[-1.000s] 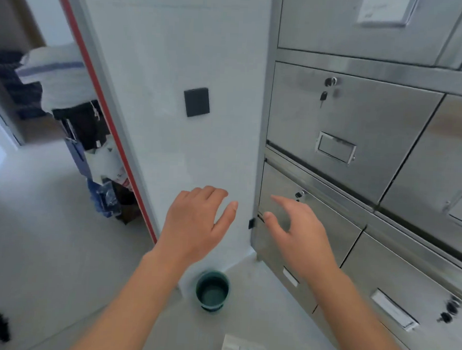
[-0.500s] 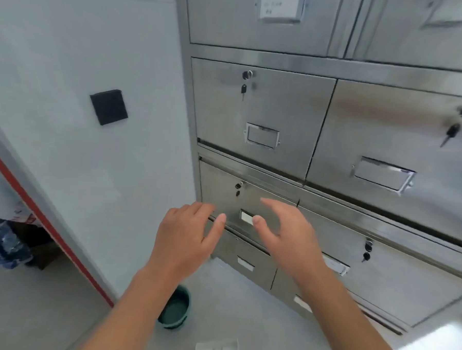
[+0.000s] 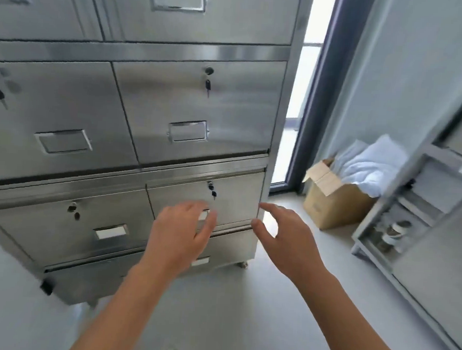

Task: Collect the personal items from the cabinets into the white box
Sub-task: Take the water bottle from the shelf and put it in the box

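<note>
The brushed steel cabinet [image 3: 140, 49] fills the left and middle of the view. It is a grid of flat rectangular doors, each wider than tall, all shut, so no personal items show yet. The lower-left door [image 3: 48, 226] has a small lock and a shiny label holder [image 3: 111, 231]. Beside it, the lower-right door [image 3: 234, 196] has a small dark key [image 3: 212, 191] hanging from its lock.

The left hand [image 3: 180, 236] is raised in front of this door. Its fingers [image 3: 193, 207] are loosely spread, hold nothing, and sit just below the key. The right hand [image 3: 290, 242] is level with it, at the door's right edge, thumb and forefinger apart and also empty.

The door lies straight ahead of both hands, with its long axis running sideways. I judge the left hand nearer the key and the right nearer the free edge.

Further right, on the pale smooth floor [image 3: 244, 309], an open cardboard box [image 3: 338, 207] holds soft, crumpled light-blue cloth [image 3: 372, 166]. A second steel cabinet [image 3: 439, 266] stands beyond it. The white box is not clearly in view.
</note>
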The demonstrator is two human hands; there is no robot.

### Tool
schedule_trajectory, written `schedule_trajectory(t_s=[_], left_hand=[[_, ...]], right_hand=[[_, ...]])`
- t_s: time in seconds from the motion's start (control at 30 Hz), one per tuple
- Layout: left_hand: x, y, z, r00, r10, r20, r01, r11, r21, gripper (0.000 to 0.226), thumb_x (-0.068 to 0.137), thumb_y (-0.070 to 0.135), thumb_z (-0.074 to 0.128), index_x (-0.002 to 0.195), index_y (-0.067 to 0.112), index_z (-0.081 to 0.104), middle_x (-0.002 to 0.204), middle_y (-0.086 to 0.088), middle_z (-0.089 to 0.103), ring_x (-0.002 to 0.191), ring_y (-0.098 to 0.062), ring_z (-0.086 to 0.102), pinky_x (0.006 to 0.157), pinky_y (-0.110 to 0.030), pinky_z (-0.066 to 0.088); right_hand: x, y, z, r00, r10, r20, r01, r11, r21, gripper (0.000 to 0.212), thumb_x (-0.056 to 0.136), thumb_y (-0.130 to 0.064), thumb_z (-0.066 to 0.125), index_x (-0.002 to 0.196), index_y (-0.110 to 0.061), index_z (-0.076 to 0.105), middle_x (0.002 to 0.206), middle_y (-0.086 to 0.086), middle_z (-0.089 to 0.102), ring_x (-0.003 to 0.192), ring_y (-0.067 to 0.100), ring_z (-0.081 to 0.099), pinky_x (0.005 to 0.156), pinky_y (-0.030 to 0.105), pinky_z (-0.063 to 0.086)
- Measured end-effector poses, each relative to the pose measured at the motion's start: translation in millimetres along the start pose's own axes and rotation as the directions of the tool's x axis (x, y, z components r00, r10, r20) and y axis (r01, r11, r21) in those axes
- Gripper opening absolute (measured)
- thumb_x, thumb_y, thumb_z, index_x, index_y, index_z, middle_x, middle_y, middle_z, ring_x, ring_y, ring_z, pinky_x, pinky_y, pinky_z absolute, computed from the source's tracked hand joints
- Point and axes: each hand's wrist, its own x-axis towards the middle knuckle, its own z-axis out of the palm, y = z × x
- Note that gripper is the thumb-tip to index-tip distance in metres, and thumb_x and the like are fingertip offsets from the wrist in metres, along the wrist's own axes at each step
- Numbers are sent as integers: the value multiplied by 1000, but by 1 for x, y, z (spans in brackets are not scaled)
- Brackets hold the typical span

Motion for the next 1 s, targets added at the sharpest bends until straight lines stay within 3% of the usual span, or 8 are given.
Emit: schedule_trajectory(t_s=[0.1,0.2,0.43,0.63,0.8,1.0], left_hand=[[20,73,14,983,182,18,-180,980,-84,65,95,59,16,121,22,63,123,3,66,109,-20,62,94,-36,42],[25,150,28,942,336,-14,-335,932,-140,59,95,57,21,115,23,64,113,5,70,95,-22,64,84,-35,43],[-11,307,69,825,565,-22,-548,788,-282,50,97,59,21,106,29,60,106,13,67,92,-17,62,84,-33,43],[-52,401,97,700,714,-11,-670,651,-357,44,98,56,25,104,30,59,98,15,66,84,-12,59,76,-26,39],[-54,461,118,595,803,16,-720,542,-434,51,98,58,22,111,28,61,109,14,66,98,-12,62,87,-31,43],[-31,493,153,493,870,-12,-766,428,-480,49,99,55,25,111,25,61,108,11,68,97,-16,64,87,-37,47]], right_hand=[[-32,43,-57,982,124,-141,-130,991,-37,45,97,-49,57,138,-31,59,135,-9,63,126,11,53,93,21,36],[-72,81,-112,942,214,-257,-235,971,-51,46,96,-51,57,137,-31,59,133,-10,64,122,10,55,90,24,40],[-183,156,-218,826,359,-435,-431,899,-75,47,96,-47,60,137,-25,59,135,-9,64,128,13,52,93,24,38],[-267,203,-269,678,488,-550,-588,809,-7,50,96,-49,58,141,-26,57,140,-9,60,134,11,47,101,23,34],[-311,225,-291,560,571,-601,-684,728,54,53,95,-54,54,142,-28,54,140,-10,58,134,9,46,106,29,40],[-305,249,-295,479,603,-638,-753,656,55,54,96,-54,55,144,-30,52,143,-12,56,137,4,42,101,21,35]])
